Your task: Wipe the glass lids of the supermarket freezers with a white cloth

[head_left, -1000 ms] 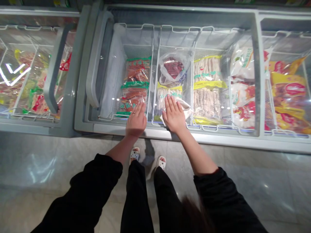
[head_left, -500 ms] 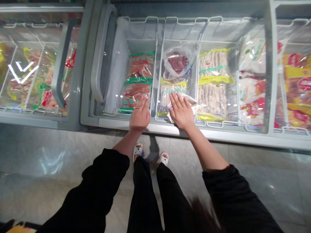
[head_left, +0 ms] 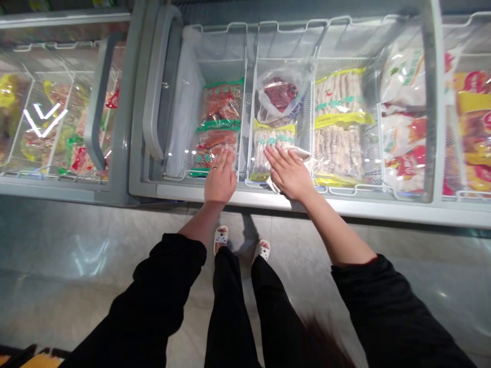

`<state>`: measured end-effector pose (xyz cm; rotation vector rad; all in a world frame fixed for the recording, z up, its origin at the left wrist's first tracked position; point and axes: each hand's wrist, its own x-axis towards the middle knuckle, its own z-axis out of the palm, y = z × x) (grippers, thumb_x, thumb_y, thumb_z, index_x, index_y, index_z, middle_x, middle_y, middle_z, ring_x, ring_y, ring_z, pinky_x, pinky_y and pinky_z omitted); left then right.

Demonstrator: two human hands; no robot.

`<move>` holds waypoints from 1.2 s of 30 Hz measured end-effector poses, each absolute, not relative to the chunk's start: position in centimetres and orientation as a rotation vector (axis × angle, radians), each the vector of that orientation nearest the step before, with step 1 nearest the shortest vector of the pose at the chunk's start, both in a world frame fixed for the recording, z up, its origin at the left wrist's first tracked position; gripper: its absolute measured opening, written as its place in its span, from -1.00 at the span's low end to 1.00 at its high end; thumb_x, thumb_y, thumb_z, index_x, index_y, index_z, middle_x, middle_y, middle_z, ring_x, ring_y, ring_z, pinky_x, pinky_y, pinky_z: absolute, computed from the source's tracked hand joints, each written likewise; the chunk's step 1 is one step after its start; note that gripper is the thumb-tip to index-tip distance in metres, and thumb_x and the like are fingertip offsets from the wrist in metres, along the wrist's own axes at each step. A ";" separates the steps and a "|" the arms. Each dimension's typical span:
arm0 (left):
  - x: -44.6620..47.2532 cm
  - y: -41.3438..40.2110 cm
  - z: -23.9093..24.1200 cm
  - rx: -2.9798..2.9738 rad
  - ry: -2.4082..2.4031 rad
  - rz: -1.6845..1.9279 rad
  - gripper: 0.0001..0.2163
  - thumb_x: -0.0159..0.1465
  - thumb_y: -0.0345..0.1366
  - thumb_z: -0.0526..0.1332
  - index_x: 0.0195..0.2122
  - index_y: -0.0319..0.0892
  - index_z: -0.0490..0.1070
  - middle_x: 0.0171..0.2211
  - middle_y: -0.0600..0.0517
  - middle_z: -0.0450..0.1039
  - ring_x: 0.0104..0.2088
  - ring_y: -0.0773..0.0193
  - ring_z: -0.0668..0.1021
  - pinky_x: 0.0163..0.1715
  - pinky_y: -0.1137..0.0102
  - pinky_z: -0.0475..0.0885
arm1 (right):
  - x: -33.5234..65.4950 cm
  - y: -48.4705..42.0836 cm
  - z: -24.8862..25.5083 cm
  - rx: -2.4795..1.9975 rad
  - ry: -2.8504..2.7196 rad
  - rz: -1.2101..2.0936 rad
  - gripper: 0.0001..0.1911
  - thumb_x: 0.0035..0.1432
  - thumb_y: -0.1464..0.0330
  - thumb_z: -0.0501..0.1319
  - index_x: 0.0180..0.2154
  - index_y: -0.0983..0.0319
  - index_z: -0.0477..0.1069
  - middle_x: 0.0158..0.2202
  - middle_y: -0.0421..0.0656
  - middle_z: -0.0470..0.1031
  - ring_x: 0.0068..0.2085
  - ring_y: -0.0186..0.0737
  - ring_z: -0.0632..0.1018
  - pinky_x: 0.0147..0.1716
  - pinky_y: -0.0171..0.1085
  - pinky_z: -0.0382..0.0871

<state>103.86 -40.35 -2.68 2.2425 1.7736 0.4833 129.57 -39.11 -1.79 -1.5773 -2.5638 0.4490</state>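
Note:
My left hand lies flat with its fingers stretched out on the clear freezer lid, over the lower part of a red-and-green food packet. A ring shows on one finger. My right hand is also flat, fingers extended, pressing a white cloth against the lid. The cloth's edges stick out beyond the fingers and below the palm; the rest is hidden. Under the lid, near this hand, are a yellow-edged packet of pale food and a clear bag of dark red food.
A curved grey handle stands at the lid's left. White wire baskets inside hold more packets of pale food and white bags. Another freezer adjoins on the left. My feet in white sandals stand on grey tiles.
My right hand has tilted slightly, its fingers pointing more to the left, and its forearm has swung a little right. The left hand stays almost in place. The view has shifted slightly.

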 end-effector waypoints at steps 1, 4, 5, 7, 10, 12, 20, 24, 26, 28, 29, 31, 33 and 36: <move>103.9 -40.3 -2.7 2.240 1.774 0.488 -0.36 0.43 -0.49 0.00 0.55 -0.16 0.12 0.55 -0.05 0.13 0.55 0.11 0.19 0.54 0.05 0.19 | 128.9 -38.9 -1.9 -1.654 -2.496 0.421 -0.31 0.50 0.28 -0.11 0.56 0.27 -0.01 0.61 -0.17 0.00 0.60 -0.04 0.04 0.57 0.12 -0.10; 103.9 -40.2 -2.6 2.247 1.751 0.489 -0.35 0.44 -0.49 -0.01 0.56 -0.13 0.08 0.56 -0.03 0.09 0.57 0.11 0.16 0.55 0.02 0.17 | 126.5 -38.3 -2.1 -1.757 -2.387 0.382 -0.30 0.49 0.29 -0.09 0.57 0.26 -0.01 0.61 -0.17 -0.01 0.61 -0.01 0.01 0.57 0.15 -0.13; 104.0 -40.1 -2.6 2.251 1.743 0.485 -0.35 0.44 -0.48 -0.02 0.56 -0.14 0.07 0.57 -0.03 0.09 0.57 0.10 0.15 0.55 0.01 0.16 | 125.8 -38.4 -2.0 -1.737 -2.401 0.386 -0.30 0.49 0.29 -0.09 0.57 0.26 -0.01 0.61 -0.18 -0.01 0.61 -0.01 0.01 0.57 0.15 -0.13; 103.9 -40.0 -2.4 2.258 1.738 0.482 -0.36 0.44 -0.48 -0.01 0.56 -0.16 0.08 0.56 -0.06 0.10 0.56 0.09 0.16 0.55 0.03 0.15 | 125.1 -38.8 -1.9 -1.639 -2.484 0.416 -0.30 0.48 0.29 -0.09 0.56 0.24 -0.01 0.61 -0.22 -0.01 0.60 -0.04 0.01 0.57 0.13 -0.11; 103.8 -40.1 -2.2 2.273 1.742 0.489 -0.36 0.43 -0.49 0.01 0.55 -0.20 0.10 0.56 -0.10 0.12 0.56 0.07 0.17 0.55 0.04 0.15 | 126.3 -40.1 -1.9 -1.477 -2.626 0.480 -0.30 0.48 0.28 -0.10 0.57 0.19 -0.01 0.61 -0.28 -0.01 0.60 -0.10 0.02 0.57 0.10 -0.09; 103.7 -40.3 -2.1 2.303 1.717 0.469 -0.36 0.42 -0.49 0.03 0.55 -0.21 0.11 0.55 -0.12 0.13 0.56 0.06 0.17 0.55 0.04 0.14 | 127.9 -40.7 -1.9 -1.466 -2.651 0.504 -0.29 0.48 0.27 -0.09 0.57 0.21 -0.02 0.61 -0.26 -0.02 0.60 -0.11 0.02 0.57 0.09 -0.09; 109.1 -40.3 -2.6 2.257 1.654 0.502 -0.30 0.38 -0.58 -0.04 0.57 -0.20 0.04 0.58 -0.08 0.05 0.57 0.18 0.12 0.55 0.11 0.14 | 129.5 -40.4 -2.1 -1.748 -2.415 0.408 -0.29 0.50 0.27 -0.11 0.57 0.28 -0.05 0.62 -0.12 -0.04 0.61 -0.05 -0.01 0.56 0.14 -0.15; 112.7 -40.4 -3.3 2.033 1.860 0.676 -0.31 0.43 -0.55 -0.07 0.58 -0.12 -0.01 0.59 -0.01 0.03 0.57 0.19 0.14 0.53 0.07 0.23 | 129.3 -41.2 -1.7 -1.668 -2.496 0.441 -0.30 0.51 0.26 -0.11 0.56 0.30 -0.03 0.61 -0.12 -0.03 0.61 -0.06 0.01 0.57 0.11 -0.13; 113.5 -40.7 -3.2 2.020 1.882 0.675 -0.34 0.44 -0.53 -0.06 0.57 -0.14 0.03 0.58 -0.03 0.06 0.56 0.17 0.17 0.53 0.08 0.24 | 129.9 -41.8 -1.5 -1.589 -2.569 0.473 -0.31 0.51 0.25 -0.10 0.56 0.29 -0.01 0.61 -0.14 -0.01 0.60 -0.08 0.03 0.57 0.09 -0.11; 113.7 -41.0 -2.8 2.057 1.865 0.625 -0.36 0.45 -0.52 -0.04 0.56 -0.18 0.07 0.57 -0.07 0.08 0.56 0.17 0.18 0.53 0.10 0.23 | 130.6 -42.3 -1.5 -1.561 -2.591 0.477 -0.32 0.52 0.25 -0.09 0.56 0.28 0.00 0.61 -0.16 0.01 0.60 -0.09 0.05 0.57 0.07 -0.08; 113.7 -41.1 -2.5 2.074 1.860 0.594 -0.37 0.45 -0.53 -0.03 0.55 -0.19 0.07 0.57 -0.09 0.09 0.56 0.17 0.17 0.53 0.12 0.21 | 130.7 -42.3 -1.6 -1.575 -2.578 0.467 -0.32 0.52 0.26 -0.09 0.56 0.27 0.00 0.60 -0.16 0.02 0.60 -0.10 0.06 0.57 0.07 -0.07; 113.7 -41.1 -2.1 2.092 1.857 0.529 -0.36 0.45 -0.54 0.00 0.55 -0.22 0.07 0.56 -0.13 0.10 0.56 0.16 0.16 0.54 0.14 0.18 | 130.7 -42.0 -1.9 -1.646 -2.512 0.433 -0.33 0.52 0.27 -0.08 0.56 0.26 0.01 0.60 -0.16 0.04 0.59 -0.09 0.08 0.56 0.07 -0.05; 113.9 -41.0 -1.8 2.102 1.855 0.473 -0.37 0.44 -0.55 0.03 0.54 -0.28 0.09 0.56 -0.19 0.11 0.56 0.14 0.17 0.55 0.16 0.14 | 130.1 -41.3 -2.2 -1.731 -2.421 0.396 -0.33 0.52 0.27 -0.09 0.56 0.27 0.02 0.60 -0.14 0.04 0.59 -0.06 0.09 0.56 0.10 -0.04; 114.1 -40.7 -1.8 2.124 1.862 0.427 -0.39 0.44 -0.55 0.05 0.52 -0.32 0.14 0.55 -0.22 0.13 0.55 0.13 0.18 0.56 0.19 0.09 | 129.1 -40.2 -2.7 -1.755 -2.357 0.363 -0.32 0.52 0.27 -0.10 0.56 0.27 0.00 0.60 -0.11 0.01 0.60 -0.01 0.06 0.56 0.15 -0.04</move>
